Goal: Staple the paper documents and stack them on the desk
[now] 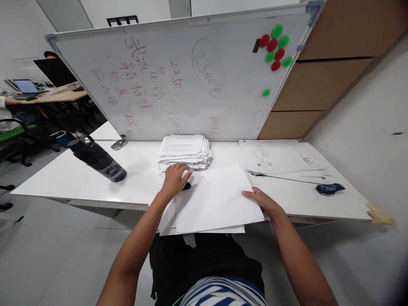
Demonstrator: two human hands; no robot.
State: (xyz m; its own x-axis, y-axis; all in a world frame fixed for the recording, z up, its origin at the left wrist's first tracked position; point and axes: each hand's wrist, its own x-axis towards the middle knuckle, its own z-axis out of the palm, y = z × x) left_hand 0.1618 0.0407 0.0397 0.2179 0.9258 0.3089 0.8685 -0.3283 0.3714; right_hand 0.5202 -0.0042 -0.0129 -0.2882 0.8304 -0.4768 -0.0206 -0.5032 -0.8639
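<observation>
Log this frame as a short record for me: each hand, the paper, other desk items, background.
Left hand: at the front of the paper pile, beside a small black object partly hidden; grip unclear
Right hand: holds the white sheets at their right edge, thumb on top
Paper pile: beyond the white sheets, edges uneven
Desk: black bottle left, printed papers right, dark blue object near the right end
Background: whiteboard with red and green magnets

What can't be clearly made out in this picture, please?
In the head view:
Small black object: partly hidden by the left hand.
Right hand: partly hidden beneath loose white paper sheets.
Print on the thick white paper stack: too small to read.
Pale-clothed person: cut off by the left edge.
</observation>
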